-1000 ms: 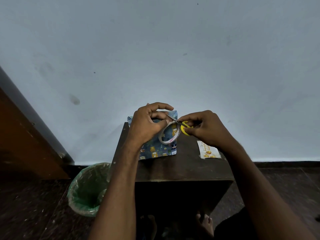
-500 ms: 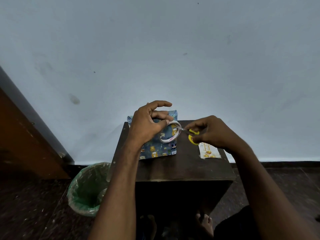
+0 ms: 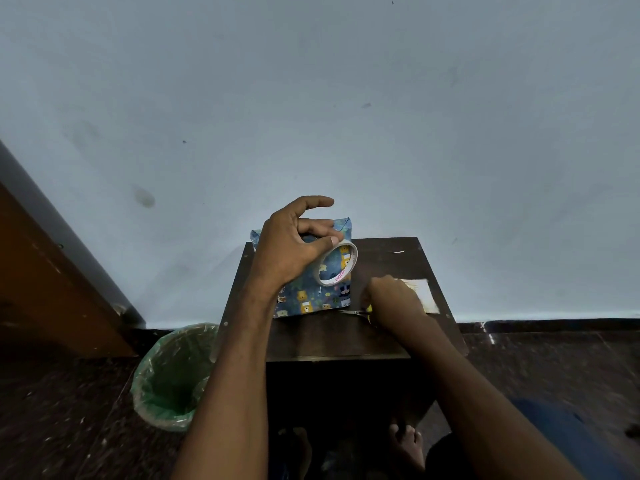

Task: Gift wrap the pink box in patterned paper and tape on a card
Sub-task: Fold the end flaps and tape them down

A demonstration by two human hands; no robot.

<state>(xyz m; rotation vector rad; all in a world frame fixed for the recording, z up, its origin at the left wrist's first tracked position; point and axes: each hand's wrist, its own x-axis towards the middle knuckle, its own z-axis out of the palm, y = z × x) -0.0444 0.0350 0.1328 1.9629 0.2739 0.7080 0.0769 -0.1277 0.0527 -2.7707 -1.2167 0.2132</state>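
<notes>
pinching the light, stiff tape roll (image 3: 337, 263) by its rim, the left hand (image 3: 291, 244) is held just over the wrapped box (image 3: 311, 299), while scissors (image 3: 356, 311) are gripped below the right hand (image 3: 394, 299), beside the thin, bendy card (image 3: 424, 296).

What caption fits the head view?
Left hand holds tape roll above wrapped box; right hand lowers scissors.

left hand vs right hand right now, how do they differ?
The left hand is raised over the wrapped box; the right hand is down at the table. The left hand pinches the tape roll; the right hand is on the yellow-handled scissors, beside the card. Both grip a tool.
</notes>
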